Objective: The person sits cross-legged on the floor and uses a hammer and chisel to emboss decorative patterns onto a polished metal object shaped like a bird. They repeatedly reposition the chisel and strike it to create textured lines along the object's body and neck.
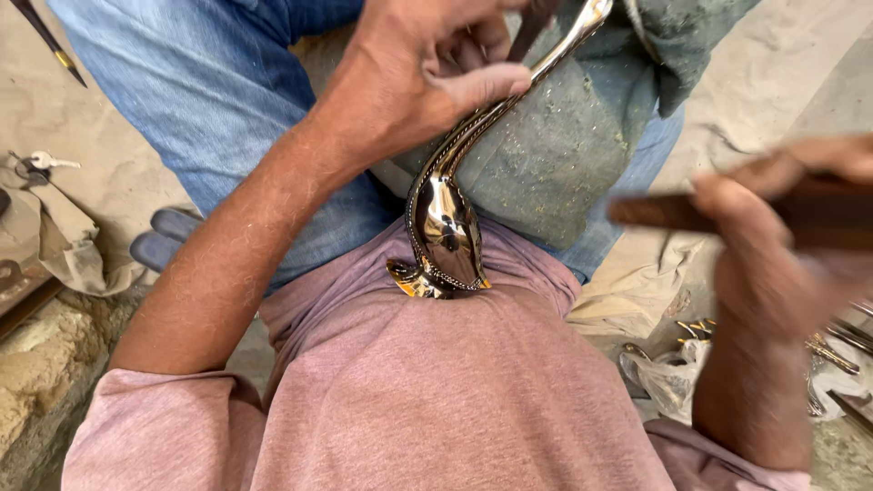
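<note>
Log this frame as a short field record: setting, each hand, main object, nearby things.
setting: person seated on a sandy floor, seen from above
left hand: grips the neck of the metal piece
metal piece: shiny, curved, beaded edge, lower end braced against the pink shirt
right hand: blurred, holds a brown stick-like tool
nearby: keys at left, small metal parts at right

Short-sleeved dusty-pink T-shirt (436,400), faded blue jeans (209,91), bare forearms.
</note>
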